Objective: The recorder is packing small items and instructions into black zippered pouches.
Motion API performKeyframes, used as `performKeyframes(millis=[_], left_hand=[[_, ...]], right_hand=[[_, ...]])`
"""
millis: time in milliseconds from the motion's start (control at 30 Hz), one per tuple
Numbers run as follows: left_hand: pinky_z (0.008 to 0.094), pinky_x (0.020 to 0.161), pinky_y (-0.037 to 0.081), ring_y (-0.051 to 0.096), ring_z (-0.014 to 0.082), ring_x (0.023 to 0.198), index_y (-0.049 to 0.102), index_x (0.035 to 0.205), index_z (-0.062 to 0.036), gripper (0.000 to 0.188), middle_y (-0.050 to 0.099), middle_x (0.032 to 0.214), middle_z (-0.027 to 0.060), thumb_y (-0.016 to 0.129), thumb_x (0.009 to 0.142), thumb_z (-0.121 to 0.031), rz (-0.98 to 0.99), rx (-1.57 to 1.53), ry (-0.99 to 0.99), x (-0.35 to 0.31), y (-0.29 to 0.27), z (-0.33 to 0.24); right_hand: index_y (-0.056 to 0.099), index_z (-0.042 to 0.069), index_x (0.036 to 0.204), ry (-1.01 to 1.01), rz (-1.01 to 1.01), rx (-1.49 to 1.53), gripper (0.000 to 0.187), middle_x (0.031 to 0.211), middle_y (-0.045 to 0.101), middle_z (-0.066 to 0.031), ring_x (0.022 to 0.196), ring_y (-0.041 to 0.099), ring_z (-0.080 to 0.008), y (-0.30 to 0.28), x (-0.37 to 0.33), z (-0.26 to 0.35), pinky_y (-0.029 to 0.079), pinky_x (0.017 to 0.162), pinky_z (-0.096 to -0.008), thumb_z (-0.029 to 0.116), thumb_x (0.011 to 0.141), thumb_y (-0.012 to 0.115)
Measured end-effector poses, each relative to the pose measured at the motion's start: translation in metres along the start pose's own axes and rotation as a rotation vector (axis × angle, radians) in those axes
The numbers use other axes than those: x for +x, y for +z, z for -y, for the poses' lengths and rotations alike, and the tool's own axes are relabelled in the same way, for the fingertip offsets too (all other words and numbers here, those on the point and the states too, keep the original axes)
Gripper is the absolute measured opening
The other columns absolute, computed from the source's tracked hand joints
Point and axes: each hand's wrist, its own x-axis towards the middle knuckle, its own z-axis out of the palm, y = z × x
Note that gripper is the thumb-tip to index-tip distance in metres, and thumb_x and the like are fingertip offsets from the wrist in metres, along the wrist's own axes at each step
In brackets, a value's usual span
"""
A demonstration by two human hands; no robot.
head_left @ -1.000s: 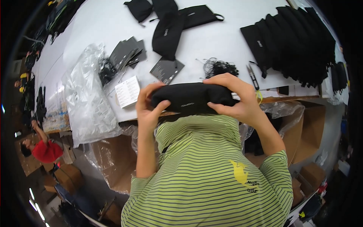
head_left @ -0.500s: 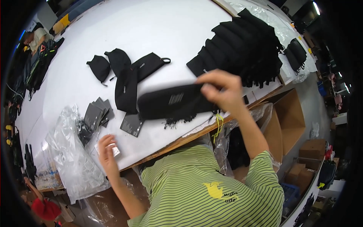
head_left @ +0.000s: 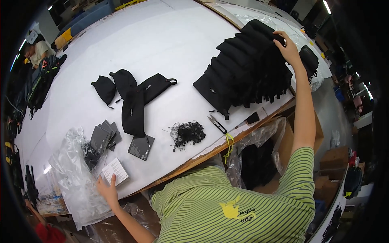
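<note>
My right hand reaches far out to the right and grips the end black pouch of a long overlapping row of black pouches on the white table. My left hand rests at the table's near edge with fingers apart, one fingertip touching a white card. It holds nothing. Beside it lies a crumpled clear plastic bag.
Long black pouches and two small ones lie left of centre. Dark tags, a dark card, a black string bundle and thread snips sit near the front edge. A plastic-lined cardboard box stands below. Another person sits far left.
Both hands held one black pouch in front of me. My left hand let go and dropped to the white card; my right hand carried the pouch out to the row's far end.
</note>
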Motion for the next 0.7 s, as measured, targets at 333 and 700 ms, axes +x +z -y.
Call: performKeyframes(millis=[333,700], left_hand=[[0.0452,0.097,0.035,0.048,0.0389,0.111,0.053,0.12,0.0059,0.06,0.053,0.122,0.0228,0.067,0.082,-0.038,-0.187,0.054,0.132,-0.012,0.012,-0.016],[0.0251,0.073,0.037,0.043,0.0118,0.077,0.049,0.095,-0.0002,0.023,0.049,0.083,0.0033,0.065,0.085,-0.013,-0.056,-0.604,0.027,-0.025,-0.026,-0.072]], right_hand=[[0.065,0.009,0.104,-0.24,-0.291,0.066,0.02,0.094,0.065,-0.0057,0.086,0.062,-0.019,0.005,-0.043,0.114,0.047,0.078,-0.0287,0.021,0.087,0.063],[0.063,0.008,0.077,-0.104,0.718,0.409,0.01,0.078,0.056,-0.0075,0.077,0.058,-0.0242,0.21,-0.199,0.281,0.049,0.068,-0.0349,0.018,0.077,0.065]])
